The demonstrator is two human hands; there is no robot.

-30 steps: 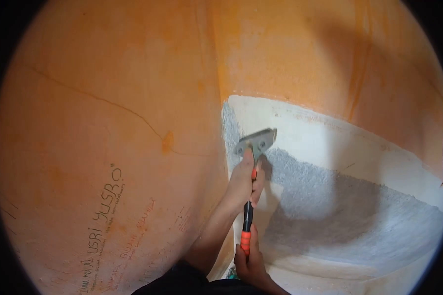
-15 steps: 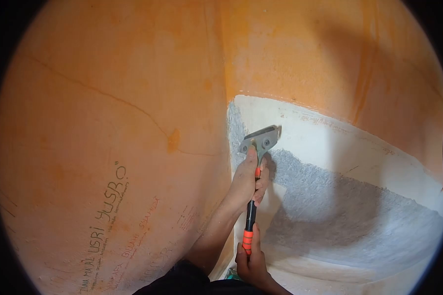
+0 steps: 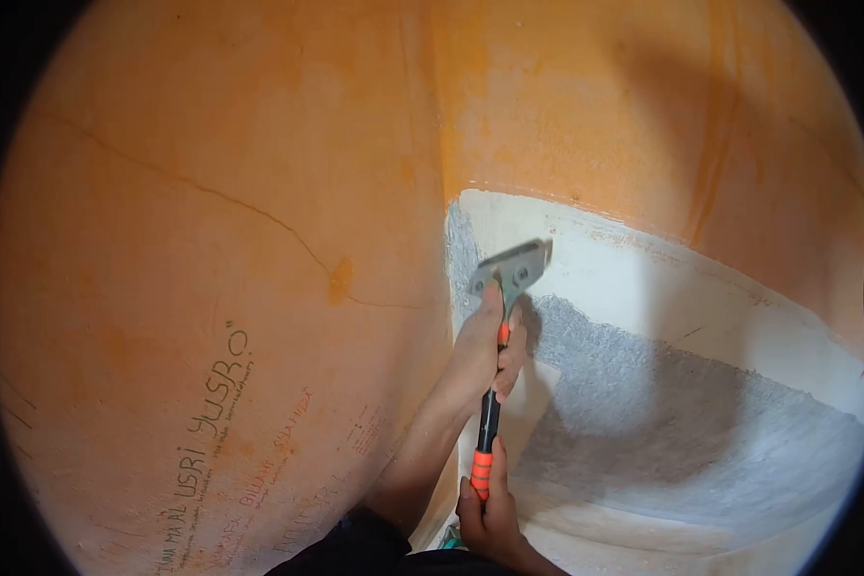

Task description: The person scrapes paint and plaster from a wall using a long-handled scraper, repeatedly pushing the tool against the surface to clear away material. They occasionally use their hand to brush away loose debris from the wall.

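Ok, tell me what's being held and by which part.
A scraper: the left hand grips its upper handle near the metal head, the right hand its orange lower grip.

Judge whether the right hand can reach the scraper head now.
Probably not without regripping: the right hand holds the handle's lower end, and the left hand grips higher, just below the scraper head.

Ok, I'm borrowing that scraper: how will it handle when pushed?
The scraper will probably stay stiff: its visible shaft looks straight. It may feel head-heavy, given the broad, bolted, metallic head. The banded orange grip looks rubbery, perhaps resisting slipping.
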